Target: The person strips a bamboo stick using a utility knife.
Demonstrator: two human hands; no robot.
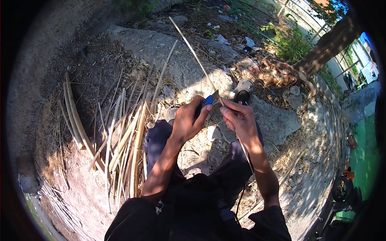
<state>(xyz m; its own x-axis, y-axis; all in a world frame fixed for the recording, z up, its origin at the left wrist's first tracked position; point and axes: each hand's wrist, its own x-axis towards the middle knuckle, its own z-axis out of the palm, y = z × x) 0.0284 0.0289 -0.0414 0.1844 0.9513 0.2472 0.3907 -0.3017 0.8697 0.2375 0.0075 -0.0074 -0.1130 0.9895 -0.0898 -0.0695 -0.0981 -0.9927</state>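
Observation:
My left hand (185,122) is closed round a utility knife (206,101) with a blue and black handle. Its blade points up and right, against or very close to a long thin strip of cane or bamboo (194,53); actual contact is hard to make out. Just right of the blade, my right hand (242,123) pinches that same strip between thumb and fingers. From there the strip runs up and left over the stone, while its other end passes down beneath my right forearm. Both hands are in front of my knees.
Many loose cane strips (138,138) lie in a pile left of my legs, beside thicker curved poles (75,114). Large flat rocks (277,122) surround my shoes (244,91). A tree trunk (331,46) leans at the upper right, with dry grass and litter nearby.

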